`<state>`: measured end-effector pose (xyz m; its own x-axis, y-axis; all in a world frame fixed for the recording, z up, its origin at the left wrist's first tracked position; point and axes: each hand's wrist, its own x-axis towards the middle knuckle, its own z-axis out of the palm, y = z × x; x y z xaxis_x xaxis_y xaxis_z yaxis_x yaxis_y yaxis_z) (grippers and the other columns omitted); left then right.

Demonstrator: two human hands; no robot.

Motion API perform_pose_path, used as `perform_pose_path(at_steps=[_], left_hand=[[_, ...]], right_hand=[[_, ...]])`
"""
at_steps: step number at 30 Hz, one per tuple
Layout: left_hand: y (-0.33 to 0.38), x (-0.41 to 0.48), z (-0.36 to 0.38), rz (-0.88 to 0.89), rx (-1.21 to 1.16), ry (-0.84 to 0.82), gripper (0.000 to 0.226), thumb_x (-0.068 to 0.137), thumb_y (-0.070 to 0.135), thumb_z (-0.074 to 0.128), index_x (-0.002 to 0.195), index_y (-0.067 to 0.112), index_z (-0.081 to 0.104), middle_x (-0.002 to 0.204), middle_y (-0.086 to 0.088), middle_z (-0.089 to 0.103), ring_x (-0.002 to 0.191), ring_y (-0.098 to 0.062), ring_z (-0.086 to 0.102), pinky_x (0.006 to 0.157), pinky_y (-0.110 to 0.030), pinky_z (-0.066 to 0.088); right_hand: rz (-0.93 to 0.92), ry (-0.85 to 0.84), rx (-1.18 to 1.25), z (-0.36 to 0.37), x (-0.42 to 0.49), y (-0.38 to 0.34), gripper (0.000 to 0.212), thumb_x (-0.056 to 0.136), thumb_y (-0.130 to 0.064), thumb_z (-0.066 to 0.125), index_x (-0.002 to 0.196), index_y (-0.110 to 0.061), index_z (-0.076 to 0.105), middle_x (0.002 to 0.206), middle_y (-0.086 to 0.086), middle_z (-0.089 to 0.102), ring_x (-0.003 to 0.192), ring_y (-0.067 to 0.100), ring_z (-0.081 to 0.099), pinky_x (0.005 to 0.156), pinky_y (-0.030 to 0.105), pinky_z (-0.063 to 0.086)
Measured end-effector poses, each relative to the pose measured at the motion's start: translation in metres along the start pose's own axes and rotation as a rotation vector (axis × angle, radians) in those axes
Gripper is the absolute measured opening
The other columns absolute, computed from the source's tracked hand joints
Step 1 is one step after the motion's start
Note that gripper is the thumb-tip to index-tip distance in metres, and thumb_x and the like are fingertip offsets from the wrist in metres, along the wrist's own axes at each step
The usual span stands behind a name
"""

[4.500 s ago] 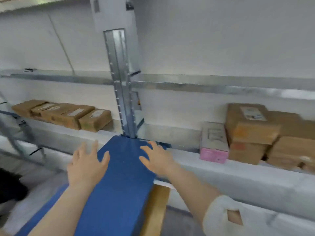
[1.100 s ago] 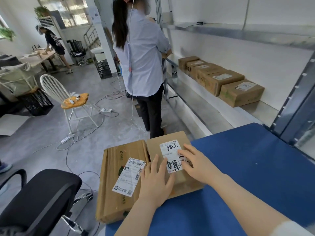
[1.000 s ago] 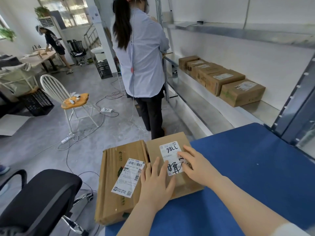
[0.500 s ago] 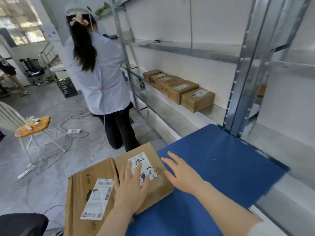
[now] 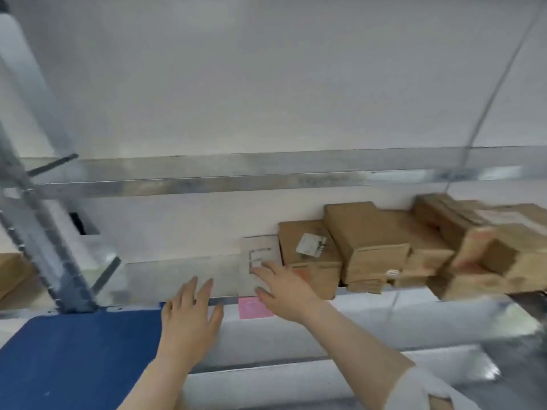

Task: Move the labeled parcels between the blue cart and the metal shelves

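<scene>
Open, empty hands (image 5: 189,316) near cardboard parcels (image 5: 370,250)

I see the cart deck (image 5: 74,350) at lower left, its far edge against the shelf's front rail (image 5: 296,329), with the shelf upright (image 5: 44,247) standing just behind it. Above runs an upper shelf beam (image 5: 236,180). On the shelf, to my right, cardboard parcels (image 5: 370,250) lie side by side and stacked, with a flat box (image 5: 260,253) leftmost among them. My right hand (image 5: 281,287) is in front of that flat box; my left hand (image 5: 189,318) is over the cart's right edge, left of it.
</scene>
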<state>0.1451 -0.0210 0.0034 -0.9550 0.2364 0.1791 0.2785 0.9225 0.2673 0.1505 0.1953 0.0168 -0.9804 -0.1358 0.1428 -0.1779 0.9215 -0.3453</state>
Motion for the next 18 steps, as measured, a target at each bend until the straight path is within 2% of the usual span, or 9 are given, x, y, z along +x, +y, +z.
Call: perform_pose_path(at_steps=[4, 8, 12, 18], left_hand=[[0.109, 0.036, 0.03, 0.176, -0.074, -0.043, 0.056, 0.097, 0.048, 0.03, 0.15, 0.033, 0.016, 0.16, 0.0, 0.01, 0.145, -0.023, 0.011, 0.116, -0.045, 0.011], [0.197, 0.059, 0.049, 0.292, -0.128, -0.057, 0.053, 0.096, 0.049, 0.028, 0.147, 0.037, 0.017, 0.158, 0.002, 0.014, 0.143, -0.026, 0.014, 0.115, -0.05, 0.011], [0.264, 0.09, 0.064, 0.288, -0.154, -0.056, 0.054, 0.096, 0.049, 0.028, 0.148, 0.036, 0.018, 0.159, 0.005, 0.009, 0.144, -0.024, 0.008, 0.115, -0.049, 0.01], [0.322, 0.131, 0.091, 0.22, -0.208, -0.089, 0.054, 0.097, 0.052, 0.029, 0.148, 0.037, 0.017, 0.16, 0.007, 0.006, 0.146, -0.026, 0.005, 0.115, -0.051, 0.012]], right_hand=[[0.164, 0.104, -0.1, -0.056, -0.047, 0.099, 0.046, 0.095, -0.033, 0.042, 0.141, -0.028, 0.036, 0.148, 0.004, 0.034, 0.123, 0.032, 0.044, 0.094, 0.044, 0.045], [0.254, 0.168, -0.12, -0.098, -0.071, 0.176, 0.047, 0.095, -0.031, 0.039, 0.142, -0.03, 0.035, 0.15, 0.004, 0.029, 0.129, 0.032, 0.038, 0.098, 0.041, 0.04], [0.273, 0.198, -0.121, -0.128, -0.07, 0.24, 0.047, 0.096, -0.038, 0.038, 0.142, -0.033, 0.034, 0.153, 0.002, 0.024, 0.134, 0.031, 0.032, 0.104, 0.042, 0.035], [0.224, 0.125, -0.119, -0.135, -0.042, 0.309, 0.048, 0.096, -0.045, 0.037, 0.144, -0.037, 0.029, 0.157, -0.001, 0.017, 0.142, 0.027, 0.019, 0.11, 0.045, 0.029]])
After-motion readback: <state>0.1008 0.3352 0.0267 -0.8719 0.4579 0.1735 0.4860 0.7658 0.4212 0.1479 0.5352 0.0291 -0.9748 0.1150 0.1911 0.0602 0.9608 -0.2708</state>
